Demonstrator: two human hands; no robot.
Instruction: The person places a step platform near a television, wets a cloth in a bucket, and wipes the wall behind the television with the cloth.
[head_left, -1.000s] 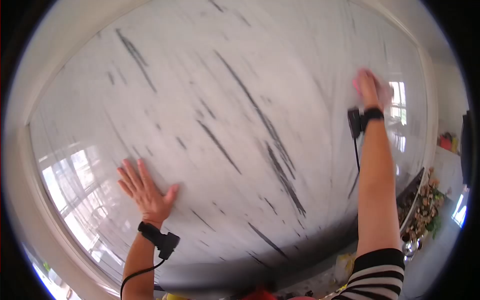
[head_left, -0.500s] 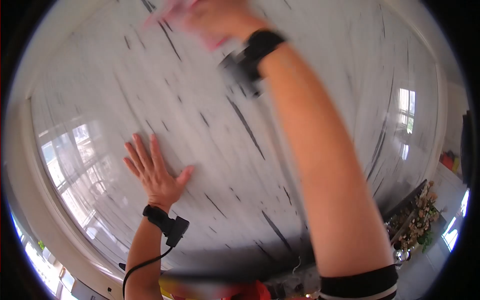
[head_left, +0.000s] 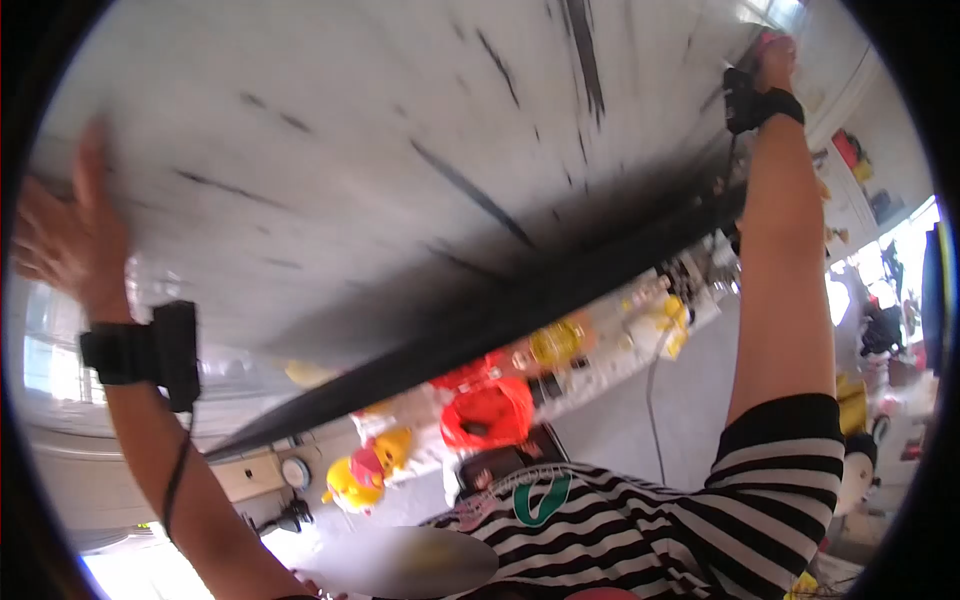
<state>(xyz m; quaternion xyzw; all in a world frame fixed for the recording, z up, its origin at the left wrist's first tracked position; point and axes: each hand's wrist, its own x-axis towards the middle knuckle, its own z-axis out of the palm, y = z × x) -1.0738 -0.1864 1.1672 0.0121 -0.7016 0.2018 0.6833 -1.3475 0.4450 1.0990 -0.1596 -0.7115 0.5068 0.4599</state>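
Note:
My left hand (head_left: 75,225) is at the far left with fingers spread against the glossy marble-patterned panel (head_left: 350,130); it holds nothing and is slightly blurred. High at the right, my right hand (head_left: 778,60) has its fingers closed around a pink cloth (head_left: 768,38) near the panel's right side. Most of the cloth is hidden by the hand. Each wrist wears a black strap with a small black device.
Below the panel runs a black edge (head_left: 470,325). Beneath it are a red bag (head_left: 488,415), a yellow toy (head_left: 355,484) and a yellow packet (head_left: 672,325) along a cluttered surface. A striped shirt fills the bottom.
The view has tilted, showing more below the panel. My right hand swept across the upper left with the cloth, then went back to the far right. My left hand appears farther left and higher.

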